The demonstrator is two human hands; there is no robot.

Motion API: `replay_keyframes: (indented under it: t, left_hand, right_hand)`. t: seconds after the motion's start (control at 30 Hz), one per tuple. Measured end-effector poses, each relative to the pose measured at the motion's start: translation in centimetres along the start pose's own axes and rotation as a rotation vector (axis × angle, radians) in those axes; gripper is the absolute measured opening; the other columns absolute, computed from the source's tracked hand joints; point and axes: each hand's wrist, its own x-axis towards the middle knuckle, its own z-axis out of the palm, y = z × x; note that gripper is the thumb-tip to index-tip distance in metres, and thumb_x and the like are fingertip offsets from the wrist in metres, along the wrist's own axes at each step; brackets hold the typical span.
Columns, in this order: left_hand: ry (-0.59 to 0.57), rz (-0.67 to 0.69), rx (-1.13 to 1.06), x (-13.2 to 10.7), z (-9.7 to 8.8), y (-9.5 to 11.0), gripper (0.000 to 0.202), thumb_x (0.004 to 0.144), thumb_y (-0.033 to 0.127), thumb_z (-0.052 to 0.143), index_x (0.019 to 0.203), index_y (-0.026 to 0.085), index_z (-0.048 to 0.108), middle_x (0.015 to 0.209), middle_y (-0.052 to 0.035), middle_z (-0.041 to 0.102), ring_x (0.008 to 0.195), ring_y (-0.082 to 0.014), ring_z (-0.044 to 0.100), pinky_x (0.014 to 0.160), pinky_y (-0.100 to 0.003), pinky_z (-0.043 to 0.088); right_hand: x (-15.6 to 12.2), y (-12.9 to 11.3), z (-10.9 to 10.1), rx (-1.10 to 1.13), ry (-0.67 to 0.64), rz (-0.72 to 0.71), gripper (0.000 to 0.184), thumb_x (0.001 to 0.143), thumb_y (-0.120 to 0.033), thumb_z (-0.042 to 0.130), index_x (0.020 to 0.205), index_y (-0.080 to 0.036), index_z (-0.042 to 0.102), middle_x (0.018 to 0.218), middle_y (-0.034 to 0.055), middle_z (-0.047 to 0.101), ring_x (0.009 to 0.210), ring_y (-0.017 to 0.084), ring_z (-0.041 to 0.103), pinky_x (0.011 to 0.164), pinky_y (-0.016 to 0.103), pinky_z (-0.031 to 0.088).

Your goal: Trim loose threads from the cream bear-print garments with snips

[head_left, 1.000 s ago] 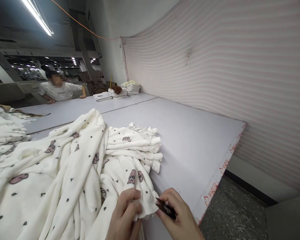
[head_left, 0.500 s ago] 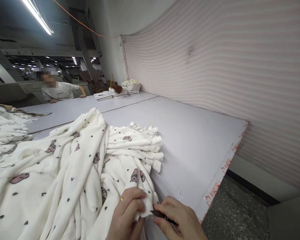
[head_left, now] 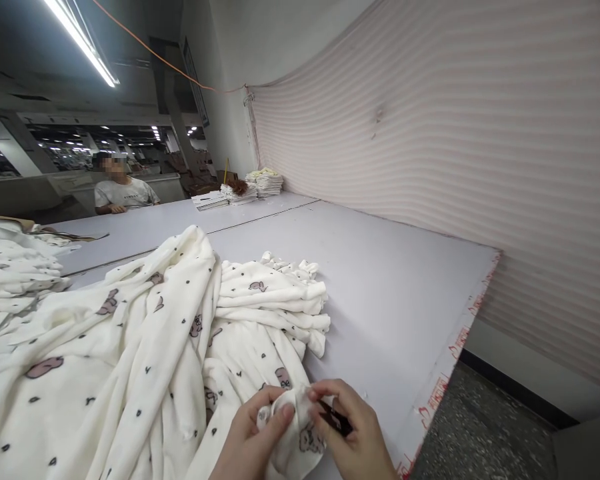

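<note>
Soft white fleece printed with purple-brown animals and small dark marks is heaped on the table. At its near right edge my left hand [head_left: 247, 433] is closed, thumb and fingers pinching a bunched part of the white fleece garment [head_left: 293, 443]. Facing it, my right hand [head_left: 363, 430] is closed around small dark thread snips [head_left: 338, 420], which lie in the palm. Its thumb and forefinger tips meet at the fabric's edge beside the left hand. The tips of the snips are hidden behind the fingers and cloth.
The large fleece heap [head_left: 145, 333] fills the left of the grey table [head_left: 380, 287]. Another white pile [head_left: 15, 267] lies farther left. Folded stacks [head_left: 265, 182] stand at the back by a striped cloth curtain [head_left: 430, 133]. A person [head_left: 125, 192] sits across the table.
My left hand has turned the fabric over, showing another printed animal. My right hand has shifted slightly up, and the snips' blade no longer points at the cloth. The person opposite has drawn back an arm.
</note>
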Motion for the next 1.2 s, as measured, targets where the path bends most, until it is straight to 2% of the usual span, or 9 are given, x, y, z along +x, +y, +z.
replay_keyframes:
  t: [0.2, 0.33, 0.43, 0.57, 0.83, 0.93, 1.03, 1.1, 1.2]
  left_hand:
    - [-0.004, 0.062, 0.112, 0.3, -0.6, -0.7, 0.039, 0.074, 0.054, 0.067, 0.088, 0.017, 0.067, 0.077, -0.0014, 0.063, 0.077, -0.0196, 0.059, 0.072, -0.027, 0.046]
    - [0.053, 0.096, 0.204, 0.5, -0.6, -1.1, 0.040, 0.072, 0.053, 0.069, 0.090, 0.018, 0.069, 0.082, -0.0033, 0.066, 0.083, -0.0222, 0.059, 0.077, -0.028, 0.045]
    - [0.082, 0.042, 0.142, 0.6, -0.5, -1.5, 0.041, 0.072, 0.056, 0.067, 0.083, 0.017, 0.067, 0.071, -0.0016, 0.066, 0.071, -0.0197, 0.059, 0.067, -0.026, 0.045]
    - [0.108, 0.002, 0.008, 0.6, -0.2, -1.7, 0.041, 0.071, 0.057, 0.068, 0.085, 0.018, 0.061, 0.068, 0.0009, 0.064, 0.061, -0.0150, 0.056, 0.058, -0.023, 0.043]
    - [0.037, 0.112, 0.284, 0.7, -0.4, -1.1, 0.039, 0.078, 0.055, 0.061, 0.082, 0.016, 0.064, 0.069, -0.0008, 0.061, 0.065, -0.0158, 0.055, 0.059, -0.023, 0.043]
    - [0.025, 0.282, 0.542, 0.4, -0.8, -0.8, 0.029, 0.086, 0.045, 0.052, 0.087, 0.018, 0.064, 0.075, -0.0034, 0.066, 0.071, -0.0195, 0.059, 0.066, -0.028, 0.045]
    - [0.103, 0.609, 0.834, 0.1, -1.1, 0.0, 0.018, 0.088, 0.030, 0.049, 0.090, 0.023, 0.065, 0.086, -0.0062, 0.071, 0.099, -0.0280, 0.060, 0.085, -0.037, 0.042]
    - [0.171, 0.664, 0.735, 0.2, -1.3, 1.2, 0.017, 0.089, 0.029, 0.048, 0.085, 0.023, 0.063, 0.084, -0.0054, 0.071, 0.103, -0.0280, 0.059, 0.092, -0.040, 0.039]
    - [0.200, 0.351, 0.256, 1.0, -2.1, 3.7, 0.021, 0.091, 0.044, 0.043, 0.089, 0.025, 0.051, 0.060, 0.0037, 0.059, 0.062, -0.0185, 0.062, 0.069, -0.031, 0.049]
  right_hand:
    - [-0.1, 0.3, 1.6, -0.046, -0.018, -0.037, 0.017, 0.089, -0.030, 0.053, 0.077, -0.020, 0.060, 0.064, -0.0017, 0.059, 0.058, 0.013, 0.057, 0.055, 0.019, 0.042]
    - [0.2, 0.1, 2.2, -0.062, 0.028, -0.013, 0.016, 0.090, -0.031, 0.049, 0.080, -0.020, 0.055, 0.060, -0.0035, 0.056, 0.053, 0.012, 0.055, 0.052, 0.019, 0.040]
    - [0.3, -0.1, 1.7, 0.015, 0.043, 0.074, 0.017, 0.087, -0.036, 0.056, 0.084, -0.019, 0.058, 0.069, -0.0004, 0.062, 0.063, 0.015, 0.060, 0.058, 0.019, 0.045]
    - [0.0, 0.0, 0.6, -0.018, -0.062, 0.103, 0.020, 0.083, -0.036, 0.059, 0.085, -0.018, 0.068, 0.077, 0.0040, 0.068, 0.073, 0.020, 0.064, 0.066, 0.024, 0.048]
    - [0.5, 0.3, 0.2, 0.143, -0.248, 0.344, 0.013, 0.072, -0.026, 0.070, 0.078, -0.018, 0.077, 0.068, 0.0009, 0.070, 0.068, 0.019, 0.062, 0.061, 0.024, 0.045]
    - [0.9, 1.2, -0.4, 0.218, -0.289, 0.420, 0.018, 0.075, -0.031, 0.068, 0.081, -0.017, 0.076, 0.073, 0.0021, 0.072, 0.073, 0.020, 0.065, 0.066, 0.025, 0.048]
    - [2.6, 3.1, -1.1, -0.047, -0.114, 0.325, 0.025, 0.080, -0.035, 0.062, 0.095, -0.018, 0.073, 0.086, 0.0050, 0.070, 0.082, 0.022, 0.064, 0.073, 0.029, 0.049]
    - [4.6, 4.8, -1.2, -0.217, 0.007, 0.259, 0.035, 0.077, -0.030, 0.063, 0.110, -0.020, 0.066, 0.095, 0.0066, 0.065, 0.085, 0.024, 0.061, 0.074, 0.032, 0.048]
    - [7.9, 7.4, -0.9, -0.294, 0.056, 0.208, 0.036, 0.070, -0.018, 0.062, 0.105, -0.024, 0.066, 0.097, 0.0062, 0.059, 0.082, 0.025, 0.059, 0.072, 0.034, 0.044]
